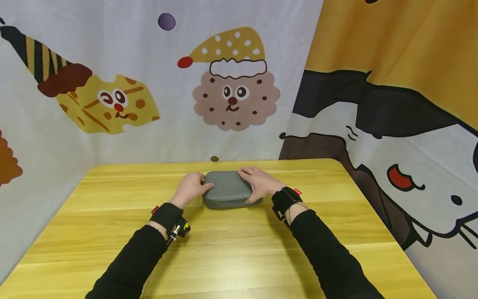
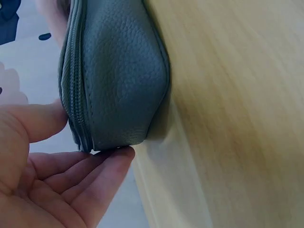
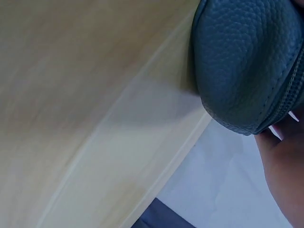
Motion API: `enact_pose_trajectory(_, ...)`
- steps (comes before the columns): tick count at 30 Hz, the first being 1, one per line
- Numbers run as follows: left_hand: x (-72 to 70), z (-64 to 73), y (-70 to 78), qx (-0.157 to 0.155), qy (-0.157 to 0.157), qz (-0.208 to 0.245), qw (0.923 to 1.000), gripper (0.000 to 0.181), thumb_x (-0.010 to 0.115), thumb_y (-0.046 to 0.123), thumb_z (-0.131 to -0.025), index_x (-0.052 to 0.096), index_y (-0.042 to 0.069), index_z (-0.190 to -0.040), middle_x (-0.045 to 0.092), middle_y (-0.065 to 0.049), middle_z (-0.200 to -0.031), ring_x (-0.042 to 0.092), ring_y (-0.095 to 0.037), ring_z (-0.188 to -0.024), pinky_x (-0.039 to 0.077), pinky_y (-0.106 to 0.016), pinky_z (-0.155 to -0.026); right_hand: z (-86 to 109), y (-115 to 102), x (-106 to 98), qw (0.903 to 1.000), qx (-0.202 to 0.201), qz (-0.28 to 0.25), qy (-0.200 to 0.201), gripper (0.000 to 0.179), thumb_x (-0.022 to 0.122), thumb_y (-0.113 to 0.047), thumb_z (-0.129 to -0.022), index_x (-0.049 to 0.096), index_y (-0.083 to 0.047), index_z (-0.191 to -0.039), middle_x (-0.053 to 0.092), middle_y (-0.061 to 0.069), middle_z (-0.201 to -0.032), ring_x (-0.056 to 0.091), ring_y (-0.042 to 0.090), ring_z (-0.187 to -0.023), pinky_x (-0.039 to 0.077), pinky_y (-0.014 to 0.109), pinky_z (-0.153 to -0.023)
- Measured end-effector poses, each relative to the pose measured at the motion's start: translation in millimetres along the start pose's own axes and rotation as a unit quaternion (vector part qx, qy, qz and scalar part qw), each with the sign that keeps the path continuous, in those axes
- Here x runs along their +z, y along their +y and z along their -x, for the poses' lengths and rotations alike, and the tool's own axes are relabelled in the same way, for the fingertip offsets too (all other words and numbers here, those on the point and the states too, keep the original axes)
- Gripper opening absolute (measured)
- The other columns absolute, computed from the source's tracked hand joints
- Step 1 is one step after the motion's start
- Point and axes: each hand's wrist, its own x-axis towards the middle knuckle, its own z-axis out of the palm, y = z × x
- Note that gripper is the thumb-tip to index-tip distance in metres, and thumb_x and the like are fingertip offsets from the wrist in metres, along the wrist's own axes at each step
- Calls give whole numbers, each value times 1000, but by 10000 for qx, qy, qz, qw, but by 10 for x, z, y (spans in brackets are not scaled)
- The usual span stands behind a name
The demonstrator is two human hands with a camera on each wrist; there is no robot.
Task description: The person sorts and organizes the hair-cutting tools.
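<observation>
A grey zippered pouch (image 1: 228,187) of grained, leather-like material lies flat near the far side of the table. My left hand (image 1: 190,189) grips its left end, thumb over the top edge and fingers against the side. In the left wrist view, the zipper (image 2: 76,76) runs along the pouch's upper edge beside the thumb (image 2: 42,121). At the opposite end, my right hand (image 1: 260,182) holds the right corner, fingers over the top and thumb low on the front. The right wrist view shows the pouch's rounded end (image 3: 242,66), with most of that hand out of frame.
The wooden table (image 1: 231,253) has its far edge just beyond the pouch. A curtain (image 1: 142,145) with cartoon prints hangs behind it and along the right side. Both wrists wear black straps (image 1: 166,216) with small devices attached.
</observation>
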Motion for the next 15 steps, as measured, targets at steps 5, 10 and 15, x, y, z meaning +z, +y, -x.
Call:
enact_pose_trajectory(5,-17,18,-45,-328,110,-22,9994,43,70,22,-94,42,12,-63,29,1,-56,30,-15,-51,25,-30,-55,-93,-68,-38,10000,-3,-21,-40,110,84,-47,-74,25,-6,-157,28,15,-159,26,32,-145,28,43,-116)
enact_pose_trajectory(10,-43,29,-78,-421,181,-115,9989,43,70,22,-94,41,11,-63,29,0,-56,30,-16,-51,25,-30,-55,-153,-102,-51,9999,-49,-73,-87,110,84,-47,-75,24,-5,-157,27,17,-159,25,33,-146,27,44,-116)
enact_pose_trajectory(15,-2,43,-55,-273,145,-154,9994,41,67,25,-96,46,11,-64,33,1,-56,32,-15,-50,26,-29,-54,-58,-55,-52,9998,-185,-68,-105,114,82,-55,-75,22,-2,-156,23,20,-160,20,35,-147,22,46,-118)
